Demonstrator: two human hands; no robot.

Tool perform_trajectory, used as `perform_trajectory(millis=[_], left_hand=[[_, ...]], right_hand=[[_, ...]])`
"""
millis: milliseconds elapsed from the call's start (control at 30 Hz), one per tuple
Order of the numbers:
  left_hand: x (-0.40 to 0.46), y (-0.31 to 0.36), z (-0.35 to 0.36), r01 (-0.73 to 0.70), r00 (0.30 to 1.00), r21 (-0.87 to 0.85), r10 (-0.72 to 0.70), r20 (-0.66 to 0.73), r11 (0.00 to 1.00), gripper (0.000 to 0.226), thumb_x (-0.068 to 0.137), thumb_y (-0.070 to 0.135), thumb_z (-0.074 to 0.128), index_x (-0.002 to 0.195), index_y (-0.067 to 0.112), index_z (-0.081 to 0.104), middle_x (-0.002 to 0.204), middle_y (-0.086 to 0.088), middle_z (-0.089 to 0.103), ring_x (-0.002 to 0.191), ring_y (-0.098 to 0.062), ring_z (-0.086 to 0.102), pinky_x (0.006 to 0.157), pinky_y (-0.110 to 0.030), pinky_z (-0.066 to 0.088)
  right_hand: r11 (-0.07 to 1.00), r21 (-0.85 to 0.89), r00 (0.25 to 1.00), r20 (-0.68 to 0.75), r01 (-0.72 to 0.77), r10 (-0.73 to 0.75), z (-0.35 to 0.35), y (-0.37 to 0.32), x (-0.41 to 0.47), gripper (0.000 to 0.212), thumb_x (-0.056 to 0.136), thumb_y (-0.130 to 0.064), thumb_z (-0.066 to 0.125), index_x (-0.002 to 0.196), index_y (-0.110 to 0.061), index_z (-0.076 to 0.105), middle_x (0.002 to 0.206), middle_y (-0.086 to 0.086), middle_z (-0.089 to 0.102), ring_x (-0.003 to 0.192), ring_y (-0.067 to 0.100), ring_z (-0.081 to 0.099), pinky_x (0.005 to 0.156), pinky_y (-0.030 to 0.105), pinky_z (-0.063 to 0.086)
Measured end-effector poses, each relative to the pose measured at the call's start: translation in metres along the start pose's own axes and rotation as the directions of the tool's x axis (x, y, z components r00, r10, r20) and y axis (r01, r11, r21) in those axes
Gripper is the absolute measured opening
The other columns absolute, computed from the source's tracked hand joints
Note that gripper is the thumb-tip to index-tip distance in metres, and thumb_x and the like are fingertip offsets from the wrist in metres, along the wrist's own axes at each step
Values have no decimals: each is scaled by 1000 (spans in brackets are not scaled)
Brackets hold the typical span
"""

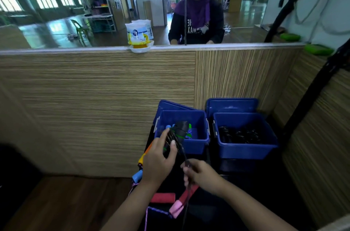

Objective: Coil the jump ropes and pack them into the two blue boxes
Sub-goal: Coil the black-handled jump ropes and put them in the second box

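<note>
A: What's the biggest thing in front of the person?

B: A striped wood-grain wall panel point(98, 98), with a mirror point(56, 7) above it. On the ledge between them sits a white dish holding a yellow-and-white packet point(139, 36).

A: And below that?

B: Two blue boxes stand side by side on a dark bench point(236, 166), each with its lid propped up behind. The right blue box point(246, 147) holds coils of black rope point(239, 135). The left blue box point(195, 146) holds a rope with green and blue on it point(189, 132).

A: What are the hands doing?

B: The left hand point(158, 160) grasps a coiled black jump rope point(180, 132) with thick black handles, just over the near edge of the left box. The right hand point(200, 174) pinches the loose cord point(184, 157) trailing from that coil.

A: Anything else nearby?

B: More ropes lie below the hands, with red point(162, 197), pink point(176, 209), blue point(137, 175) and orange point(146, 152) foam handles.
</note>
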State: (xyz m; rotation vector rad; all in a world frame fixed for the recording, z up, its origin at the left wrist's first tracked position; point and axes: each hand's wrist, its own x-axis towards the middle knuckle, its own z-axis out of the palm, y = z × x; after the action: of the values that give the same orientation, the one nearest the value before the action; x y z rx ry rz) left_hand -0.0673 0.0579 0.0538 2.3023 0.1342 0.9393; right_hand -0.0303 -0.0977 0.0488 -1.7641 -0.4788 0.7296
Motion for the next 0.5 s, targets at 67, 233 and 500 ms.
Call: perform_trajectory(millis=[67, 233, 500], left_hand=[[3, -2, 2, 59, 997, 16, -58, -42, 998, 54, 91, 48, 39, 133, 18, 55, 109, -3, 66, 93, -11, 61, 72, -19, 44], [10, -20, -4, 176, 984, 215, -177, -14, 961, 60, 85, 53, 37, 130, 19, 59, 98, -8, 65, 74, -34, 66, 55, -37, 51], [-28, -48, 3, -338, 896, 356, 181, 406, 871, 51, 90, 51, 44, 132, 24, 55, 85, -1, 60, 51, -17, 55, 35, -26, 40]], right_hand=[[986, 153, 994, 101, -59, 44, 9, -4, -8, 11, 99, -10, 43, 99, 0, 48, 61, 3, 51, 48, 15, 55, 48, 27, 51], [998, -41, 999, 8, -41, 41, 9, -3, -16, 15, 96, -16, 51, 83, -11, 56, 58, -6, 50, 48, 6, 49, 51, 20, 42], [516, -796, 928, 144, 316, -345, -21, -28, -2, 19, 96, -24, 46, 106, -17, 61, 103, 2, 57, 102, 20, 53, 83, 34, 37]])
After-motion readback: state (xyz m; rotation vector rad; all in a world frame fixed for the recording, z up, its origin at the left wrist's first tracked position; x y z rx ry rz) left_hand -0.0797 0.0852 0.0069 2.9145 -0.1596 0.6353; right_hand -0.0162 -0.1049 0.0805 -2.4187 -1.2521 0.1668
